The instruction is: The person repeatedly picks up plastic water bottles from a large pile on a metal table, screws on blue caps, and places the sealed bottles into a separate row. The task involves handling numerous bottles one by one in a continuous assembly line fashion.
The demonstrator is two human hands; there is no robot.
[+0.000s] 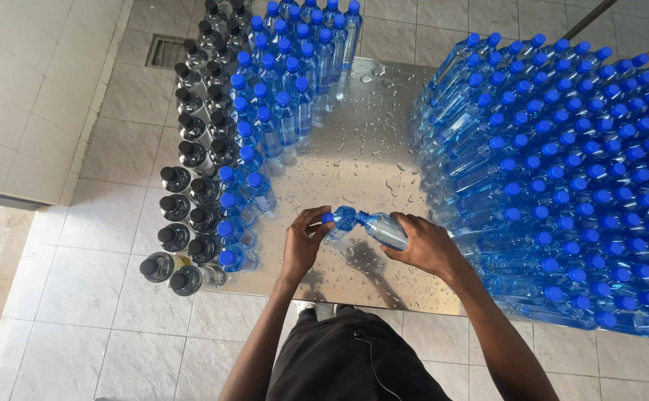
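We gripped one water bottle [380, 227]: left hand [303, 241] at its blue cap [328, 217], right hand [427, 245] round body. Capped rows [280, 96] stood done; black-capped bottles [191, 186] beside.

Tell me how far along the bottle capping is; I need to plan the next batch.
Done: blue-capped bottles stand at left and a big stack lies at right. In hand: the left hand is at the blue cap of a bottle that the right hand holds. The black-capped bottles stand apart.
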